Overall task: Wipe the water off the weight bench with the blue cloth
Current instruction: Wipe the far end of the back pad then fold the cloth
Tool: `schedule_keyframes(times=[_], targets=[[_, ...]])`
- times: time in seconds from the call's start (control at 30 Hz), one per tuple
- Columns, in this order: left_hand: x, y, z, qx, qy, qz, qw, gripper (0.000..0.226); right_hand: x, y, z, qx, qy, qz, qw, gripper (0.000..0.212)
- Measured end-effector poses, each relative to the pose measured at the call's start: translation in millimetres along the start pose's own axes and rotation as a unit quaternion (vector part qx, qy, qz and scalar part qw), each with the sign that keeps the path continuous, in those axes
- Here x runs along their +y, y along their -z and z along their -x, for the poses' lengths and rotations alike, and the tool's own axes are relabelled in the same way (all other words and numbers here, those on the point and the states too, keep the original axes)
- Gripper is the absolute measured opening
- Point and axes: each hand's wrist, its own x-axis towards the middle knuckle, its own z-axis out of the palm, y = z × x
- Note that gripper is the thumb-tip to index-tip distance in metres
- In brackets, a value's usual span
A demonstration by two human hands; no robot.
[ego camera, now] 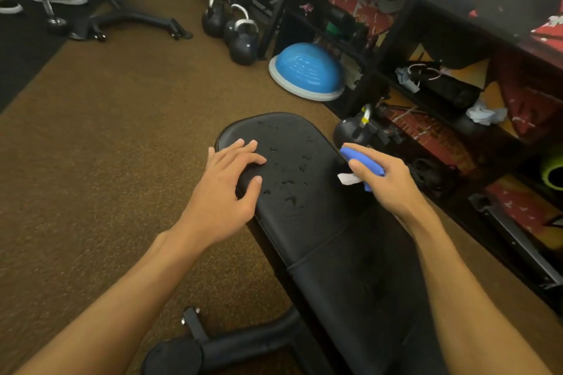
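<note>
Fingers grip blue cloth beside kettlebell.

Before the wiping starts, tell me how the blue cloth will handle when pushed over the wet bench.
Probably floppy: the blue cloth sits bunched in the grip of the right hand. Likely light: fingers alone carry it. It may glide easily: the weight bench looks smooth, beaded with water droplets.

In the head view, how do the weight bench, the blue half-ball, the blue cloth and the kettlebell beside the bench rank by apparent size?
1. weight bench, largest.
2. blue half-ball.
3. blue cloth and kettlebell look alike; the right hand covers part of the cloth, so unranked.
</note>
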Motion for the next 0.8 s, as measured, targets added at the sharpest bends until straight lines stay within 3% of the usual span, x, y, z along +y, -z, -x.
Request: schedule_keyframes(times=[0.07,0.13,0.23,0.4,0.47,0.57,0.7,0.8], targets=[[1.0,-1.1,-0.1,0.0,0.004,0.001,1.0,0.03,-1.9,7.1,28.4,-0.002,0.051,0.034,0.998,0.041],[1.2,-1.5,0.2,-0.001,0.005,-0.003,1.0,0.03,-2.1,6.9,54.9,-0.057,0.089,0.112,0.988,0.051],[0.7,-2.0,-0.3,0.0,0.002,-0.009,1.0,0.03,-0.7,4.1,81.3,-0.11,0.054,0.178,0.976,0.066],[2.8,-2.1,0.1,0.001,0.007,-0.009,1.0,0.029,-13.3,-10.8,92.5,0.095,-0.019,0.156,0.983,0.063],[3.6,-2.0,0.3,0.003,0.01,-0.006,1.0,0.029,-18.6,-22.4,89.4,0.108,-0.078,0.206,0.97,0.069],[3.2,-0.7,0.1,-0.001,0.011,-0.012,1.0,0.03,-22.2,-31.3,84.7,0.078,-0.083,0.241,0.964,0.067],[2.4,0.6,-0.1,-0.01,0.011,-0.018,1.0,0.03,-19.7,-9.0,86.6,-0.035,0.027,0.185,0.982,0.056],[2.1,1.1,-0.1,-0.012,0.01,-0.018,1.0,0.03,-19.4,11.7,92.4,-0.112,0.024,0.177,0.977,0.077]])
